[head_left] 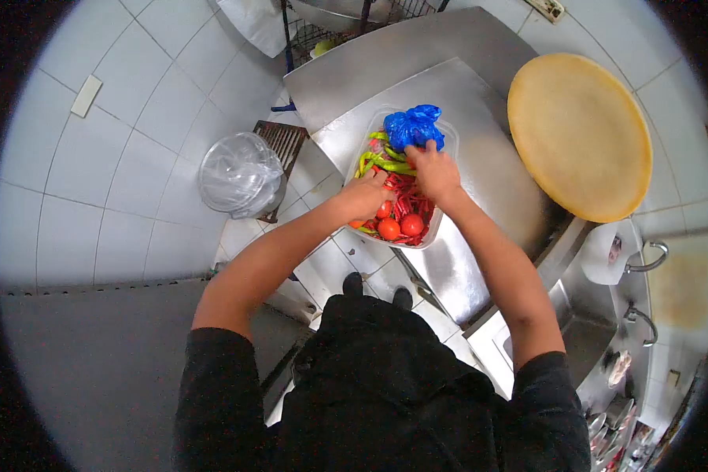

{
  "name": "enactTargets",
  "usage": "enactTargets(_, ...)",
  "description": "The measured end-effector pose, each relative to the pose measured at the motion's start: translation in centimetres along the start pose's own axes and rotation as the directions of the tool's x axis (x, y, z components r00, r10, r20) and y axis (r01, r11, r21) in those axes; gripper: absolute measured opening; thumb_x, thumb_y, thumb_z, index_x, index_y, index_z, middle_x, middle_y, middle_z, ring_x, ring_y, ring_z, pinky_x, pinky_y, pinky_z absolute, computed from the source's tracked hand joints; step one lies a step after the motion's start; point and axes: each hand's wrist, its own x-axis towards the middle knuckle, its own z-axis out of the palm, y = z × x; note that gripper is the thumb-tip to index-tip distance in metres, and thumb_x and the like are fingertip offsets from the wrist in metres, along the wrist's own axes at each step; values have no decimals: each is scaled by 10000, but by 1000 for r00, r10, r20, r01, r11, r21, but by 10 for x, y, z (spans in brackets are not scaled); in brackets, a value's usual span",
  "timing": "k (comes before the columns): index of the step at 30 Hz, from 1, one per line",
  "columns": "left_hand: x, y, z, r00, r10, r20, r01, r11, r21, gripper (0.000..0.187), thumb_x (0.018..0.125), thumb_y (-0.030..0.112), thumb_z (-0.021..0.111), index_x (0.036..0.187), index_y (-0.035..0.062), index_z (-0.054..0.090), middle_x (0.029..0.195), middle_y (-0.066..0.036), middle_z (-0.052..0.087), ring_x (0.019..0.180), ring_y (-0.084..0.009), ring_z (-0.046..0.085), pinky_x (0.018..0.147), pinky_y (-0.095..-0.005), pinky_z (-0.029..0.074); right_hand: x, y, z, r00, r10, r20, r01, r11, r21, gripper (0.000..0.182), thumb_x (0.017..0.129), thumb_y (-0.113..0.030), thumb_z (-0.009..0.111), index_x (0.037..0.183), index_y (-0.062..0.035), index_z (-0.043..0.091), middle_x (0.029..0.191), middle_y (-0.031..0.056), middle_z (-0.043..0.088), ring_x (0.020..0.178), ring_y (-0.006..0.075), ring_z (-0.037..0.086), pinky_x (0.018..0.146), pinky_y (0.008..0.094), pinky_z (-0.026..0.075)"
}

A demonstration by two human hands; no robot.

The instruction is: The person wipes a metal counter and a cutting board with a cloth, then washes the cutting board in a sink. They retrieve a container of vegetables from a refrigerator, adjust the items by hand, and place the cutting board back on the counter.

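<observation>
A clear plastic tub [426, 243] holds red chili peppers [405, 189], long green peppers [370, 163], several tomatoes [389, 229] and a knotted blue plastic bag [413, 127]. My left hand [363, 197] reaches in from the tub's left side. Its fingers curl down among the red chilies, and what they pinch is hidden. From the right side comes my right hand [434, 173], fingers apart and pointing away from me. Their tips touch the lower edge of the blue bag, beside the green peppers.
The tub stands on a stainless steel counter [480, 275]. A large round yellowish board [580, 138] leans at the right wall. On the left, a bin lined with clear plastic [242, 175] stands by a slatted crate [282, 145]. A sink [586, 338] with taps lies at right.
</observation>
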Motion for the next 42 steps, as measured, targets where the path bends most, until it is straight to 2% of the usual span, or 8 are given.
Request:
enactTargets(3, 0, 1, -3, 1000, 17, -12, -17, 1000, 18, 468, 784, 65, 630, 1206, 267, 641, 1253, -139, 476, 1160, -332, 488, 929, -436, 484, 6, 15, 6, 944, -145, -297, 91, 978, -188, 495, 798, -110, 592, 1277, -220, 531, 1150, 199, 531, 872, 407, 619, 766, 506, 519)
enactTargets(10, 4, -2, 1, 993, 118, 24, -119, 992, 44, 462, 757, 73, 670, 1187, 237, 643, 1207, -147, 528, 1114, -340, 535, 927, -428, 488, -46, 10, -21, 917, 6, -399, 114, 954, 277, 334, 708, -49, 644, 1041, -72, 661, 916, 211, 634, 816, 382, 622, 752, 464, 513)
enactTargets(16, 7, -8, -6, 977, 215, 10, -215, 976, 31, 497, 737, 5, 608, 1186, 216, 632, 1116, -143, 553, 1037, -357, 562, 895, -435, 494, -83, -21, 8, 986, -132, -106, 139, 988, 67, 119, 663, -134, 665, 761, -69, 684, 780, 152, 665, 786, 334, 632, 685, 462, 488)
enactTargets(23, -2, -15, -43, 968, 200, -153, -229, 953, -197, 524, 706, -25, 592, 1194, 163, 617, 1113, -187, 589, 1043, -373, 570, 918, -440, 471, -75, -43, 26, 982, -5, 190, 31, 990, -137, 191, 798, -217, 583, 874, -137, 740, 929, 86, 696, 945, 263, 606, 883, 412, 346)
enactTargets(33, 58, -36, -76, 817, -325, -476, 160, 921, -354, 538, 705, 83, 670, 1236, 103, 589, 1067, -231, 606, 1009, -403, 590, 885, -428, 482, -66, -44, 14, 969, 2, 246, 16, 997, -71, 249, 651, -271, 716, 841, -110, 729, 868, 130, 699, 923, 299, 654, 894, 458, 436)
enactTargets(34, 55, -33, -71, 766, -288, -575, 108, 939, -326, 357, 722, 43, 627, 1079, 40, 634, 1043, -233, 614, 943, -402, 612, 835, -467, 496, -66, -41, 10, 970, -12, 245, 28, 998, -62, 264, 641, -280, 721, 840, -106, 726, 847, 129, 699, 891, 300, 662, 887, 464, 442)
enactTargets(37, 26, -26, -79, 809, -199, -553, 77, 969, -237, 266, 732, 56, 627, 996, 29, 652, 999, -225, 621, 914, -403, 617, 818, -472, 500, -66, -33, 2, 987, -1, 160, -7, 999, 50, 302, 611, -317, 738, 813, -94, 711, 773, 139, 689, 782, 322, 673, 815, 446, 495)
enactTargets(42, -33, -9, -39, 983, -176, -46, 159, 954, -255, 251, 706, 153, 706, 942, 74, 674, 946, -190, 639, 904, -360, 632, 798, -455, 513, -48, -23, -33, 994, 85, 65, -101, 949, 299, 369, 624, -305, 746, 901, -64, 713, 795, 175, 686, 774, 361, 666, 753, 440, 528)
